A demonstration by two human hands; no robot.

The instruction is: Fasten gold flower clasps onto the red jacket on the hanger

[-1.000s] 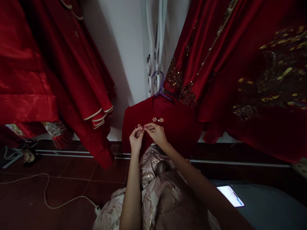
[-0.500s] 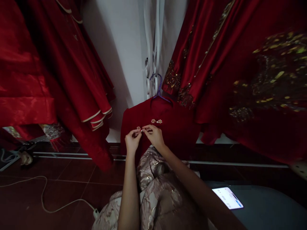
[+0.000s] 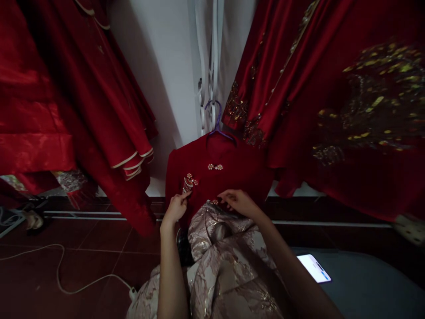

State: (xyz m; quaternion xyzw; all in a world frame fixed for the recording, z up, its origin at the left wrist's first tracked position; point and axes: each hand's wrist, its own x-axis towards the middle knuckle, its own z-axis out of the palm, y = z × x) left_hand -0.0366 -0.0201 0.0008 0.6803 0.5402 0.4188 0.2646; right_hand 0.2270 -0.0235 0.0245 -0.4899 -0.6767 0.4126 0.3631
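A dark red garment hangs in front of me on a purple hanger. It has a pearl clasp at the collar and a beaded tassel clasp lower left. My left hand touches the cloth just below the tassel clasp, fingers curled on the fabric. My right hand rests on the garment's lower front beside another small clasp, fingers bent and loosely apart. A pale brocade cloth lies over my lap.
Red satin gowns hang at the left and gold-embroidered red gowns at the right, with a white wall between. A lit phone lies on a grey seat. A white cable crosses the dark red floor tiles.
Both hands let go of the tassel clasp and dropped lower on the garment; the clasp now hangs free. My right hand moved right and down.
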